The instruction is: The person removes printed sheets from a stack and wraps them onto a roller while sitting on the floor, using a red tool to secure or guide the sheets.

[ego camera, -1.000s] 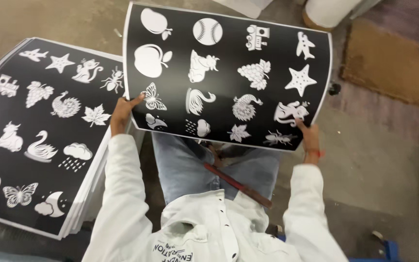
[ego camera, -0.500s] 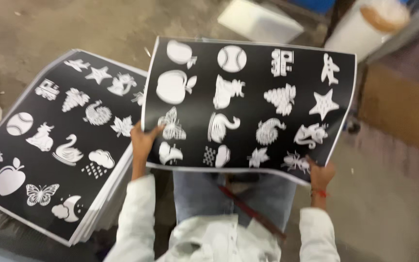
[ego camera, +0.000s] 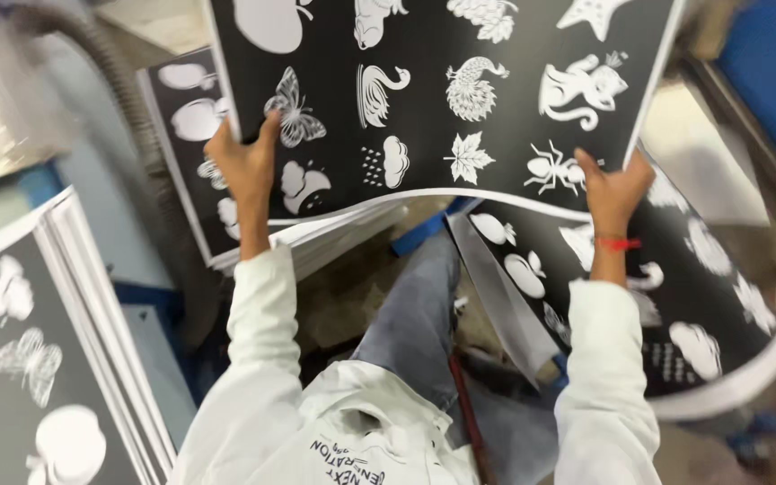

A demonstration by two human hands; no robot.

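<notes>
I hold up a large black sheet [ego camera: 442,99] printed with white shapes: butterfly, swan, leaf, ant, star. My left hand [ego camera: 246,166] grips its lower left edge near the butterfly. My right hand [ego camera: 615,187], with a red thread at the wrist, grips the lower right edge beside the ant. The sheet bows downward between the two hands. Both arms wear white sleeves.
A stack of the same black sheets [ego camera: 190,153] lies behind my left hand. Another stack [ego camera: 38,359] sits at the near left. More curved sheets [ego camera: 702,314] lie to the right under my right arm. A grey hose [ego camera: 110,63] runs at upper left.
The view has swung and I have turned with the sheet, which now sits higher and closer. New stacks have come into view at left and right.
</notes>
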